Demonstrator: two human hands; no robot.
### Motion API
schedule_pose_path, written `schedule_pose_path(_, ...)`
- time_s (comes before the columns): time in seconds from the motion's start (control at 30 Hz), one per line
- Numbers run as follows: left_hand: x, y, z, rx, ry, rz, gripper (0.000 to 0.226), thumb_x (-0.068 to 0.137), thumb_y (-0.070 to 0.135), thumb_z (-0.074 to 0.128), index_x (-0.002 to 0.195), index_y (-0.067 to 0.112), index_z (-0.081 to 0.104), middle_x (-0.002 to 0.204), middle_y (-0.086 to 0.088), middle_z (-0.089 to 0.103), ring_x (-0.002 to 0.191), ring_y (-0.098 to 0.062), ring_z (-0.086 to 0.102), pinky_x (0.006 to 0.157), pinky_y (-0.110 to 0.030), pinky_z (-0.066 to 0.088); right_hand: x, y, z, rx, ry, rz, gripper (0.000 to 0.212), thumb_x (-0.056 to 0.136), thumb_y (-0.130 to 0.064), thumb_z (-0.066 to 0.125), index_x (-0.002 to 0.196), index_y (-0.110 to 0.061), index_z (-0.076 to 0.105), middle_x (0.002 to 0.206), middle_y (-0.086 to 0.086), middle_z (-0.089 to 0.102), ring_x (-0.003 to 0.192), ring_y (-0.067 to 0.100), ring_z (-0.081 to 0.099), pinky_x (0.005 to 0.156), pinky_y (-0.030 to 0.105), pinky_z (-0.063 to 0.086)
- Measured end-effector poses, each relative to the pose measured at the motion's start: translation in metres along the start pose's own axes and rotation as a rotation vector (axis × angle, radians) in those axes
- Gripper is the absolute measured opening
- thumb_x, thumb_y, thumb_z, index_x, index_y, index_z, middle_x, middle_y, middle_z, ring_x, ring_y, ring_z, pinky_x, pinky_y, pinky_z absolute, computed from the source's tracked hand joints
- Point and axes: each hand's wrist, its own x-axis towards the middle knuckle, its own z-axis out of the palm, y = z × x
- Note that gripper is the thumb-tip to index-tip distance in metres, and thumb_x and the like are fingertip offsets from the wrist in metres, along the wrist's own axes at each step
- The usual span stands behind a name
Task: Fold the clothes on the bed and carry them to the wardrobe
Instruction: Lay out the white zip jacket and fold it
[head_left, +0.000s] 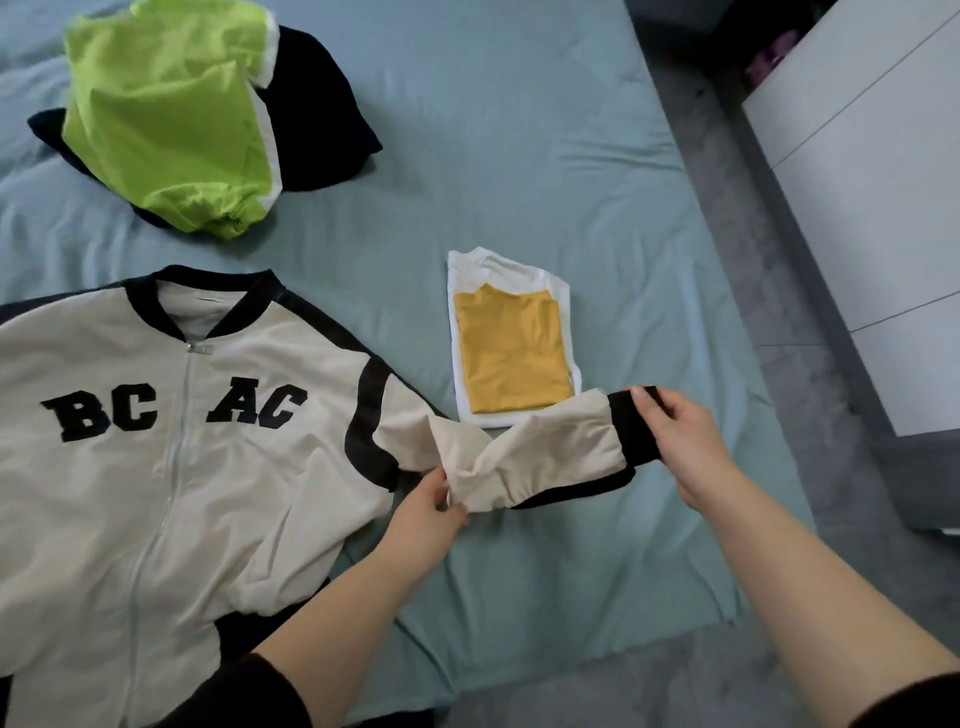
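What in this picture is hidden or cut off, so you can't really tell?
- Jacket, head view: its left side and hem run past the frame edges.
- Dark garment: mostly under the green one.
- White top: covered by the yellow top.
- Wardrobe: cut off at right.

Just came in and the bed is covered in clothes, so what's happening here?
A person is folding laundry on the bed. A cream and navy jacket lies flat, zipped, front up. The right hand holds its sleeve by the dark cuff, and the left hand pinches the sleeve mid-length. Beside it sits a folded stack, a yellow top on a white one. A lime green garment on a dark one still lies unfolded further up.
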Motion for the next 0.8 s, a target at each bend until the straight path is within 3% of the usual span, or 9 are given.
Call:
schedule_pose_path(0.1, 0.009, 0.002, 0.006, 0.051, -0.002, 0.014, 0.047, 0.092, 0.013, 0.054, 0.129, 0.041, 0.051, 0.118, 0.014, 0.066, 0.097, -0.007, 0.061, 0.085, -0.023, 0.047, 0.012, 0.012, -0.009, 0.038, 0.028, -0.003, 0.010, 0.087, -0.026, 0.070, 0.082, -0.018, 0.069, 0.086, 0.001, 0.071, 0.081, 0.015, 0.063, 0.070, 0.026, 0.048)
schedule_pose_path(0.23, 0.032, 0.011, 0.031, 0.166, 0.037, 0.064, 0.047, 0.092, 0.016, 0.056, 0.133, 0.039, 0.049, 0.119, 0.017, 0.061, 0.112, -0.003, 0.056, 0.082, -0.014, 0.040, 0.049, 0.026, -0.038, 0.104, 0.099, -0.032, 0.004, 0.091, -0.023, 0.065, 0.093, -0.020, 0.066, 0.096, 0.003, 0.070, 0.091, 0.017, 0.063, 0.084, 0.032, 0.049)
schedule_pose_path(0.33, 0.052, 0.026, 0.057, 0.353, 0.285, 0.119, 0.029, 0.089, 0.011, 0.056, 0.113, 0.026, 0.062, 0.107, 0.011, 0.063, 0.098, -0.011, 0.061, 0.084, -0.024, 0.043, 0.084, 0.023, -0.067, 0.170, 0.059, -0.081, 0.008, 0.095, -0.020, 0.059, 0.100, -0.024, 0.064, 0.096, -0.003, 0.068, 0.095, 0.016, 0.062, 0.091, 0.036, 0.048)
schedule_pose_path(0.43, 0.063, 0.046, 0.075, 0.487, 0.549, 0.341, 0.017, 0.085, 0.013, 0.059, 0.089, 0.029, 0.060, 0.089, 0.012, 0.057, 0.081, -0.009, 0.055, 0.078, -0.032, 0.046, 0.112, 0.014, -0.095, 0.152, -0.018, -0.138, 0.012, 0.094, -0.022, 0.060, 0.092, -0.031, 0.068, 0.092, -0.009, 0.069, 0.090, 0.009, 0.064, 0.087, 0.028, 0.050)
schedule_pose_path(0.5, 0.070, 0.057, 0.083, 0.603, 0.672, 0.517, 0.019, 0.083, 0.018, 0.063, 0.093, 0.032, 0.054, 0.093, 0.013, 0.051, 0.086, -0.012, 0.050, 0.081, -0.033, 0.040, 0.128, 0.011, -0.106, 0.023, -0.020, -0.241, 0.009, 0.092, -0.027, 0.063, 0.093, -0.034, 0.068, 0.093, -0.009, 0.062, 0.082, -0.001, 0.058, 0.080, 0.015, 0.045)
schedule_pose_path(0.57, 0.084, 0.061, 0.089, 0.766, 0.719, 0.587, 0.030, 0.082, 0.032, 0.060, 0.111, 0.034, 0.052, 0.114, 0.008, 0.051, 0.107, -0.018, 0.046, 0.093, -0.035, 0.031, 0.145, 0.015, -0.110, -0.091, -0.053, -0.293, 0.011, 0.091, -0.027, 0.063, 0.091, -0.038, 0.068, 0.090, -0.010, 0.056, 0.072, -0.001, 0.051, 0.070, 0.012, 0.041)
schedule_pose_path(0.67, 0.113, 0.046, 0.094, 1.102, 0.445, 0.266, 0.066, 0.089, 0.053, 0.048, 0.147, 0.040, 0.020, 0.157, 0.002, 0.020, 0.146, -0.024, 0.014, 0.115, -0.048, 0.010, 0.163, 0.046, -0.102, -0.146, -0.183, -0.133, 0.020, 0.093, -0.016, 0.059, 0.087, -0.034, 0.064, 0.084, -0.010, 0.061, 0.062, 0.007, 0.053, 0.056, 0.016, 0.038)
schedule_pose_path(0.73, 0.133, 0.027, 0.096, 1.216, 0.191, 0.001, 0.076, 0.090, 0.059, 0.041, 0.151, 0.043, -0.002, 0.163, 0.003, -0.004, 0.149, -0.028, -0.005, 0.118, -0.053, 0.001, 0.172, 0.081, -0.095, -0.230, -0.248, 0.020, 0.025, 0.092, -0.003, 0.053, 0.093, -0.025, 0.064, 0.082, -0.002, 0.061, 0.056, 0.011, 0.054, 0.045, 0.016, 0.035)
schedule_pose_path(0.8, 0.148, 0.011, 0.099, 1.239, 0.076, -0.134, 0.078, 0.090, 0.062, 0.039, 0.151, 0.043, -0.005, 0.162, 0.002, -0.011, 0.149, -0.029, -0.009, 0.118, -0.055, 0.000, 0.176, 0.112, -0.087, -0.273, -0.343, 0.228, 0.032, 0.087, 0.003, 0.049, 0.106, -0.021, 0.061, 0.089, 0.001, 0.063, 0.059, 0.014, 0.059, 0.046, 0.021, 0.033)
